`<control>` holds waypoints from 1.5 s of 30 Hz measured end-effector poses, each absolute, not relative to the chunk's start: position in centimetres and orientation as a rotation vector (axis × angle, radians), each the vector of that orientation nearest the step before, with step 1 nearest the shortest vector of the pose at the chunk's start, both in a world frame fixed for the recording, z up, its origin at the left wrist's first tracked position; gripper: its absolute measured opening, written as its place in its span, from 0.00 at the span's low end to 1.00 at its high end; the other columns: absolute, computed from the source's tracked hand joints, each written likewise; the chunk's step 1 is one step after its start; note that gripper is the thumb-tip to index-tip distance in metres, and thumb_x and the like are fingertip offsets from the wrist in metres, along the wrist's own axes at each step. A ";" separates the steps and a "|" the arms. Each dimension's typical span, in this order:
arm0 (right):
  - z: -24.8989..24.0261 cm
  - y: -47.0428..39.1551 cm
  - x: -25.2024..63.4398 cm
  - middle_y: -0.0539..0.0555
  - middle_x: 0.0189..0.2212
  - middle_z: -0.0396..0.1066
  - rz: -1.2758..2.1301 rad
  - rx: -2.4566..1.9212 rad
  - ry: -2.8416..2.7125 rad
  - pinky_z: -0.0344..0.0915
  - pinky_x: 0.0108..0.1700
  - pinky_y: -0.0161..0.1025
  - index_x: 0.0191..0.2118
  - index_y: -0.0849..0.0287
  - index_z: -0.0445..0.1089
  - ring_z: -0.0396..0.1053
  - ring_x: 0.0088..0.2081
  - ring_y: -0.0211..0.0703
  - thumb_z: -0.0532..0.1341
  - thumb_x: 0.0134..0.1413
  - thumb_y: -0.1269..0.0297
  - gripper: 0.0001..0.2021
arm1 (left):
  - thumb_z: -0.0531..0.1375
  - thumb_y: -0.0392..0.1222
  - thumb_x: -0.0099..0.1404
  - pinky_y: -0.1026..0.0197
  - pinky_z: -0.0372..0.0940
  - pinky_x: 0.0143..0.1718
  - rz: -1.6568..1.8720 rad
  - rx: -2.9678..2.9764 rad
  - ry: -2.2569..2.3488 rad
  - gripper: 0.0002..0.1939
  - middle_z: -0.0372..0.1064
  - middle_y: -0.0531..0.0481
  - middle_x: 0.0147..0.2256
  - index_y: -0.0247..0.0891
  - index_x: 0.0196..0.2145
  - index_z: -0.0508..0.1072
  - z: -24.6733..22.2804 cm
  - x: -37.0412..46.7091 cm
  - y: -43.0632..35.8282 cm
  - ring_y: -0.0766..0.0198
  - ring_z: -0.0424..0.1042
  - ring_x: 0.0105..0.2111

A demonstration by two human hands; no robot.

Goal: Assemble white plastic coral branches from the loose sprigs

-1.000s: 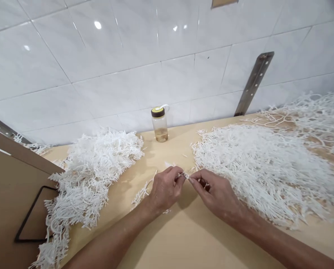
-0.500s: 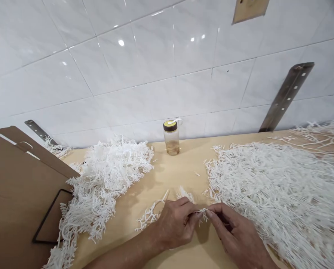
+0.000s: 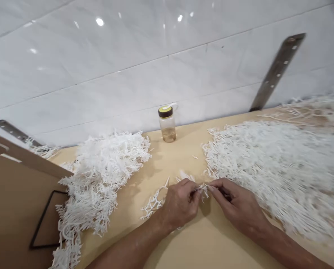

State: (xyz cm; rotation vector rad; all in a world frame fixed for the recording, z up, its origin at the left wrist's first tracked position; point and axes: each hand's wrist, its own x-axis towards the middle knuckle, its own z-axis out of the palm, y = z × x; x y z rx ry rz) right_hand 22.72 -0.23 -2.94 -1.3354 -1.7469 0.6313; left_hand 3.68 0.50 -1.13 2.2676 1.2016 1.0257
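Observation:
Between my hands is a small white branched plastic sprig (image 3: 204, 189). My left hand (image 3: 181, 200) pinches one side of it between thumb and fingers. From the right, my right hand (image 3: 236, 201) grips the sprig's other side with thumb and forefinger. Beside the left wrist lies a loose white branching piece (image 3: 153, 204), partly hidden by that hand. Another feathery white sprig (image 3: 185, 175) rests just beyond the left knuckles. A wide pile of white needle-like pieces (image 3: 270, 160) spreads to the right of my right hand.
A heap of white branched pieces (image 3: 105, 168) lies on the left of the wooden table (image 3: 180, 158), against a brown cardboard box (image 3: 12, 201). A clear bottle (image 3: 168, 127) with brown liquid stands near the tiled wall (image 3: 127, 86). Metal brackets (image 3: 277, 71) are on the wall.
The view has tilted down and shifted, so the table and both hands sit higher in the picture. Both hands keep their pinch on the sprig, with little change between them.

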 end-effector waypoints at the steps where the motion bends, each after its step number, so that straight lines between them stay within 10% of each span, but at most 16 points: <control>1: -2.8 -0.2 22.7 0.51 0.28 0.75 0.624 -1.321 -1.748 0.66 0.29 0.35 0.38 0.55 0.74 0.70 0.27 0.41 0.57 0.63 0.55 0.12 | 0.56 0.38 0.69 0.65 0.61 0.30 1.036 2.246 1.208 0.08 0.69 0.50 0.27 0.37 0.34 0.74 -1.1 3.7 0.6 0.67 0.67 0.27; 26: -3.4 0.9 22.3 0.49 0.22 0.63 0.305 -1.390 -1.639 0.58 0.29 0.37 0.26 0.56 0.59 0.62 0.25 0.39 0.56 0.54 0.73 0.08 | 0.56 0.40 0.65 0.65 0.54 0.26 0.821 2.105 1.322 0.09 0.62 0.55 0.22 0.38 0.26 0.68 -0.5 4.3 0.7 0.68 0.58 0.22; 39: 0.9 1.3 26.1 0.53 0.30 0.70 0.079 -1.174 -1.665 0.65 0.32 0.36 0.36 0.58 0.69 0.66 0.28 0.38 0.55 0.63 0.73 0.07 | 0.60 0.51 0.64 0.66 0.55 0.24 0.916 1.805 1.296 0.15 0.64 0.54 0.22 0.35 0.30 0.74 -1.5 3.9 1.6 0.68 0.61 0.22; 45: 2.0 1.8 28.9 0.64 0.50 0.69 -0.140 -1.406 -1.551 0.69 0.35 0.44 0.49 0.60 0.69 0.65 0.28 0.39 0.56 0.61 0.67 0.11 | 0.62 0.52 0.62 0.67 0.50 0.21 1.004 1.660 1.342 0.16 0.59 0.57 0.19 0.35 0.28 0.73 -1.3 4.2 1.7 0.71 0.56 0.19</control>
